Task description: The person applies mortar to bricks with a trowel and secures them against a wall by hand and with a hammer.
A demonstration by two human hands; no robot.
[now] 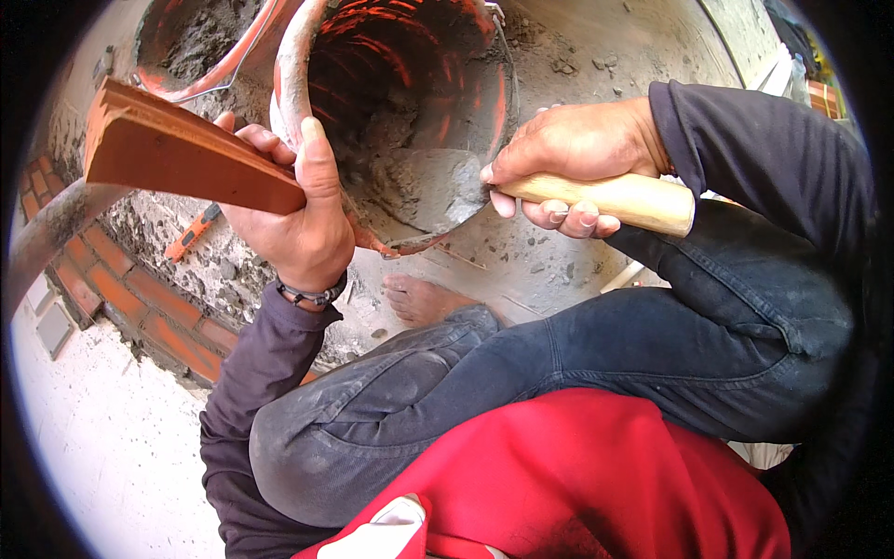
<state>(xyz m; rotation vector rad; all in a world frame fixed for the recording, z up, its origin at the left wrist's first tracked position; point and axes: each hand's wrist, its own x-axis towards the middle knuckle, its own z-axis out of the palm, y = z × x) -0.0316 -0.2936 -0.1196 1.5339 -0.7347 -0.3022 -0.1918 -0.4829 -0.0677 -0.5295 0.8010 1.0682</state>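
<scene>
In the head view I observe 1 terracotta brick (191, 166) in the left hand (307, 224), whose fingers are closed around its near end, the thumb lying along it. The brick is slim and orange-red, with a flat, smooth face and parallel grooves along its upper edge and far end; it is held up to the left of an orange bucket (291, 70), its far end pointing away to the left. The right hand (587, 149) has its fingers wrapped around the pale wooden handle of a trowel (619, 202). I see the trowel's blade (433, 186) within the bucket's mouth, grey, smeared and wet-looking, with a brighter patch near the handle; whether it touches the bucket wall I cannot tell. Grey mortar coats much of the bucket's ribbed orange interior. A 2nd orange bucket (216, 79), at upper left, holds more grey mortar. Below the brick, an orange-bodied hand tool (194, 233) lies on the gritty ground, near a laid course of red bricks (163, 298).
</scene>
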